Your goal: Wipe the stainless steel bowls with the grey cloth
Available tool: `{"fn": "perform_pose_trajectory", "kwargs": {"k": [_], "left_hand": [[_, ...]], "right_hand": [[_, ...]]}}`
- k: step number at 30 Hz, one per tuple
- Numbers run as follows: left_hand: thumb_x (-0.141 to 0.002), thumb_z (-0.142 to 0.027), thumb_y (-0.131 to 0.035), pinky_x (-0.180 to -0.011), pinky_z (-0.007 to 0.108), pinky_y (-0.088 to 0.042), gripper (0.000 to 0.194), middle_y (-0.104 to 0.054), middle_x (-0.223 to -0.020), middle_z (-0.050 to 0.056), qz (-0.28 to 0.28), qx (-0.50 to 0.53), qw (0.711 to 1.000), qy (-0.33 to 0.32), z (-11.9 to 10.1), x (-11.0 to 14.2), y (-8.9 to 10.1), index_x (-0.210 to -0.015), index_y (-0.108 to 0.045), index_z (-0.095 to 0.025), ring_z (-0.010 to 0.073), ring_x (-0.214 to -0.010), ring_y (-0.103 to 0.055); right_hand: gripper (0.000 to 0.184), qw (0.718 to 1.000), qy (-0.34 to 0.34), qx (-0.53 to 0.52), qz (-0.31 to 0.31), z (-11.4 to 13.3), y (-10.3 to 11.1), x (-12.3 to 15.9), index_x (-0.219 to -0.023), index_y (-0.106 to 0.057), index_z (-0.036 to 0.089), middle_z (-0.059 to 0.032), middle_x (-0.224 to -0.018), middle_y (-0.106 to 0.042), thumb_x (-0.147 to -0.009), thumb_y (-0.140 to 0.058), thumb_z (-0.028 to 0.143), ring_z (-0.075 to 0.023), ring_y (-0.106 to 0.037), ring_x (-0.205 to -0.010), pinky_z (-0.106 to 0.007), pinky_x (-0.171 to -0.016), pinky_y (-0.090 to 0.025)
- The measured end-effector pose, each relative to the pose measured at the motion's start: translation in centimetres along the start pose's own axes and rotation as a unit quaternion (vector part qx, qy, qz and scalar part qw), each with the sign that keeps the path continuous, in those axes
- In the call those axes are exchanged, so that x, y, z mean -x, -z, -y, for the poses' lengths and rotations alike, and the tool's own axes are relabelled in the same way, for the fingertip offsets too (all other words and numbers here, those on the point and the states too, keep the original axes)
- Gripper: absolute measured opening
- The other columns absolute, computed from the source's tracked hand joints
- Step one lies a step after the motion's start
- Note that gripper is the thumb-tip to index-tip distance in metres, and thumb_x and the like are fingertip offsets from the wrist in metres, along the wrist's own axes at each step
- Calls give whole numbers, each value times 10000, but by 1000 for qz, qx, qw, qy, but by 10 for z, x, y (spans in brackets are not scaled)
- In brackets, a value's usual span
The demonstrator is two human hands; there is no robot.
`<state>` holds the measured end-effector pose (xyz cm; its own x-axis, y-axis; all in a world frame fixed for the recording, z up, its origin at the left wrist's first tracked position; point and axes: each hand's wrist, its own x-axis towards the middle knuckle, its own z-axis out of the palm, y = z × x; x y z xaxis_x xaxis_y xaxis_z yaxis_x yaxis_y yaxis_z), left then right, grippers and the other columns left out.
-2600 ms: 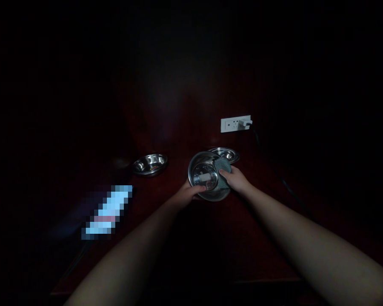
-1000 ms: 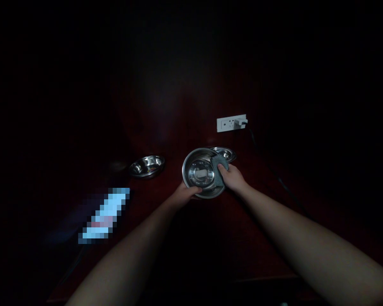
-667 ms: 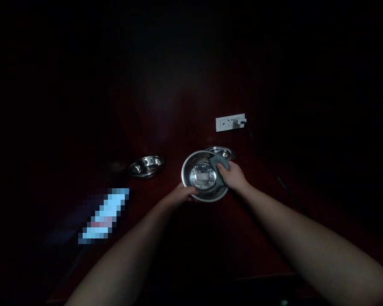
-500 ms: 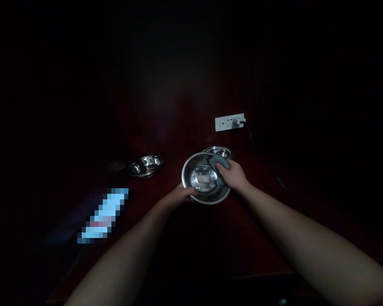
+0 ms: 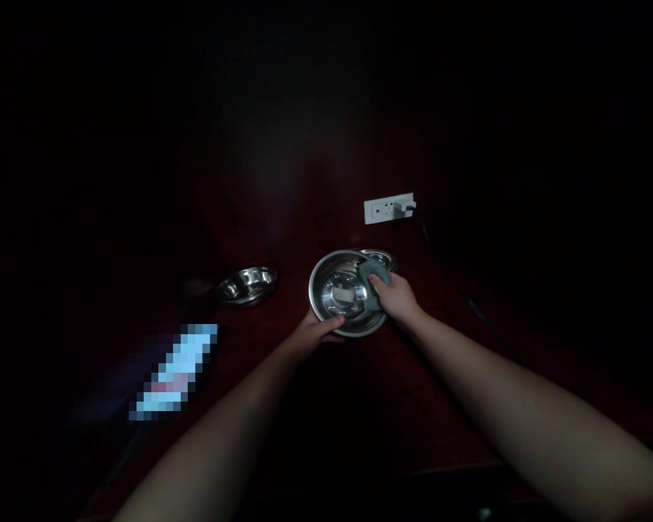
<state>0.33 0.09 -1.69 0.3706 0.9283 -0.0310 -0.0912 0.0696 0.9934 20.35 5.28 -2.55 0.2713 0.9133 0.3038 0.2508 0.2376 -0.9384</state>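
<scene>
A shiny metal bowl (image 5: 326, 315) is held tilted above the dark red table, its inside facing me. My left hand (image 5: 316, 335) grips its lower left rim, thumb over the edge and fingers underneath. At the bowl's right side, my right hand (image 5: 396, 297) pinches a grey-green cloth (image 5: 374, 279), which lies over the rim and against the inner wall; the fingers behind it are hidden. Behind the bowl, partly covered by it, is a second metal dish (image 5: 382, 257). Further left stands another metal bowl (image 5: 249, 285), with something small and orange-coloured inside it.
A lit, pixelated screen (image 5: 177, 373) is at the left, near my left forearm. On the back wall a white socket plate (image 5: 387, 209) carries a plugged-in adapter, its dark cable (image 5: 476, 308) running down to the right. The surroundings are very dark.
The held bowl has risen slightly, covering more of the dish behind. My left thumb reaches further over the rim, and the cloth has shifted a little lower along the bowl's right side.
</scene>
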Motion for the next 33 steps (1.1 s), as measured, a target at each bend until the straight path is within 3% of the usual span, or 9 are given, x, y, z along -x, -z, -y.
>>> {"fn": "perform_pose_trajectory", "kwargs": {"k": [10, 20, 33], "left_hand": [[-611, -281, -771, -726, 359, -536, 621, -699, -953, 99, -25, 21, 999, 16, -1, -2, -4, -1170, -527, -161, 241, -854, -667], [-621, -282, -763, -751, 378, -534, 610, -694, -972, 105, -20, 25, 999, 19, 1, -6, 0, -1171, -528, -161, 237, -851, -667], [-653, -256, -737, -741, 373, -542, 517, -673, -1055, 123, -23, 49, 998, 19, 3, -8, 1, -1127, -560, -149, 237, -856, -668]], "right_hand": [[345, 998, 2, -29, 59, -6, -3, 3, -973, -614, 140, -92, -961, -701, -708, -609, 362, -188, -664, -821, -302, -747, -512], [357, 995, -24, -71, 70, -1, -2, 5, -890, -620, 139, -67, -825, -699, -757, -518, 454, -174, -637, -677, -278, -633, -502], [277, 991, -38, -85, 92, -2, -3, 5, -901, -628, 139, -79, -899, -706, -713, -586, 339, -188, -660, -760, -326, -738, -514]]}}
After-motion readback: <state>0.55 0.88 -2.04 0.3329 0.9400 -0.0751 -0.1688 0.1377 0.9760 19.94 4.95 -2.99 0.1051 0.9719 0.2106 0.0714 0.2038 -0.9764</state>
